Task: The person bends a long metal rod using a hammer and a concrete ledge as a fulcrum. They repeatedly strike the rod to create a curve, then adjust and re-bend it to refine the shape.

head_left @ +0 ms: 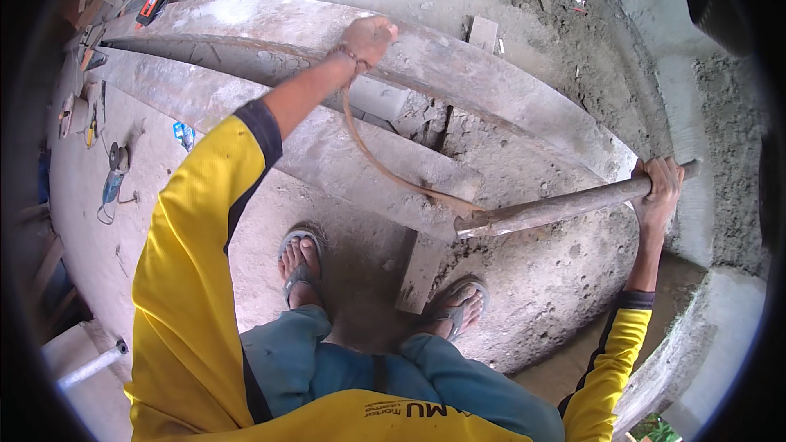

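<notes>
From the head camera, the right hand (657,188) was closed around the upper end of a long rusty pipe (557,207), which ran from that grip leftward and slightly downward, its long axis nearly level across the picture, to a free end just above a short wooden block (420,272). The left hand (368,37) was shut around the top of a thin curved brown strip (385,165), perhaps a hose or a bent rod, which swept down and to the right from the fist and met the pipe at its near end. So the pipe lay wholly to the left of the right hand's grip, and its free end was closer to the left arm than to the right hand, with the strip joining the two. Under both ran wide grey planks (508,98), slanting from upper left to lower right over rough concrete ground (565,278). The person's feet in sandals (300,266) stood just below the planks, either side of the wooden block, near the pipe's free end. Well apart on the left lay an angle grinder (115,168) with its cord, a small blue packet (184,133) and an orange and black tool (152,5); a white pipe (92,367) showed at the lower left.
</notes>
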Demonstrator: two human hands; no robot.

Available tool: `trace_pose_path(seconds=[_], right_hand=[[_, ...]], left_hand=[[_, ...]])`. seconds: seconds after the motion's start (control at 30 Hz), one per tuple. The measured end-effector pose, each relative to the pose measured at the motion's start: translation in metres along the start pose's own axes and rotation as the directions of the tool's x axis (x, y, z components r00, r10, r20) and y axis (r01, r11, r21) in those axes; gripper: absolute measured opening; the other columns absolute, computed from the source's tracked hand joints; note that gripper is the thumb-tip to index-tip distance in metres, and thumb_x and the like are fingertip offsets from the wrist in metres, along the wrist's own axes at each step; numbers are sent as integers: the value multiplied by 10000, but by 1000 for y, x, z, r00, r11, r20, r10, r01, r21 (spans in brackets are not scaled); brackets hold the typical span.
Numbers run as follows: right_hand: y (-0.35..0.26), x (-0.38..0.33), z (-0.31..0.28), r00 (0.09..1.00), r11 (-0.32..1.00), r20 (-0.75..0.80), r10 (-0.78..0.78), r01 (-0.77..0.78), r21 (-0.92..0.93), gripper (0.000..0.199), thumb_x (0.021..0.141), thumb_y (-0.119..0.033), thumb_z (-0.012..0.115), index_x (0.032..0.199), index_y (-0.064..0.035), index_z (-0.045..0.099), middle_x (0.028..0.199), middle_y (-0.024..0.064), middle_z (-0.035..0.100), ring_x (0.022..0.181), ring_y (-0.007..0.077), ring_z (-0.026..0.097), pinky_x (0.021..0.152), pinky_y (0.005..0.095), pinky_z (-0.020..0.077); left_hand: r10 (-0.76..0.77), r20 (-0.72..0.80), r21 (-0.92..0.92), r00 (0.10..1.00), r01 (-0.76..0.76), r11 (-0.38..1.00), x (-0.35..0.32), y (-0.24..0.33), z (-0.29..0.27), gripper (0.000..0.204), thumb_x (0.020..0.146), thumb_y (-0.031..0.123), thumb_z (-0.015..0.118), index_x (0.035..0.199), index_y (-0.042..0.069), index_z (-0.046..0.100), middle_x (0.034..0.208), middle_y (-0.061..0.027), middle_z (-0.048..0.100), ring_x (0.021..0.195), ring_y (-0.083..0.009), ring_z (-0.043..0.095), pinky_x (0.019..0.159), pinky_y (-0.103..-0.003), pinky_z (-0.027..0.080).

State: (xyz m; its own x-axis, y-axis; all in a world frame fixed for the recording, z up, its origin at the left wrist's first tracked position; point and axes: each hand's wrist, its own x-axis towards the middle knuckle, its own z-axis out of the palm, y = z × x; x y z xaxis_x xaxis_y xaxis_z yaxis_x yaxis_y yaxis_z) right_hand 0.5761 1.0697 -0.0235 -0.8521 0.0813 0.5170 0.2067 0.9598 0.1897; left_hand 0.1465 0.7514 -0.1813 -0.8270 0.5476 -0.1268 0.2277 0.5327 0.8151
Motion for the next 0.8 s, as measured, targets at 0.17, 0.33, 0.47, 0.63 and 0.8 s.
trace_pose_path(seconds=[0.17,0.33,0.47,0.63,0.8], right_hand=[[11,-39,-15,995,994,37,96,-95,-45,260,778,-104,751,698,-68,507,685,99,517,699,310,534,730,413,387],[22,-51,-12,992,995,94,86,-80,-66,259,788,-123,748,699,-69,511,699,96,542,719,301,550,739,426,392],[38,-30,3,992,1000,129,-1,3,-8,181,764,-84,735,713,-69,562,708,85,570,738,286,571,753,423,409],[38,29,52,976,979,126,-179,164,119,139,703,-69,733,724,-75,596,719,80,598,758,271,592,794,399,435],[26,80,94,918,925,182,-352,312,217,128,674,-74,720,721,-78,601,709,79,602,776,279,600,813,400,426]], left_hand=[[-279,99,-192,955,294,936,-72,59,18,312,1026,323,568,1091,50,704,869,-158,715,853,-256,683,809,-430,536],[-85,-81,-158,993,71,985,-70,26,41,296,1021,309,576,1041,45,707,712,-95,652,609,-189,622,593,-378,506],[-143,-28,-175,989,136,975,-72,39,43,288,1018,308,587,1046,51,714,662,-75,632,548,-172,599,533,-367,485],[-195,-29,-150,980,189,970,-80,50,35,290,1018,316,588,1058,60,720,631,-67,626,546,-171,612,545,-368,491],[-183,-42,-110,982,178,978,-80,45,37,307,1015,331,588,1096,68,725,687,-98,667,597,-206,650,617,-396,518]])
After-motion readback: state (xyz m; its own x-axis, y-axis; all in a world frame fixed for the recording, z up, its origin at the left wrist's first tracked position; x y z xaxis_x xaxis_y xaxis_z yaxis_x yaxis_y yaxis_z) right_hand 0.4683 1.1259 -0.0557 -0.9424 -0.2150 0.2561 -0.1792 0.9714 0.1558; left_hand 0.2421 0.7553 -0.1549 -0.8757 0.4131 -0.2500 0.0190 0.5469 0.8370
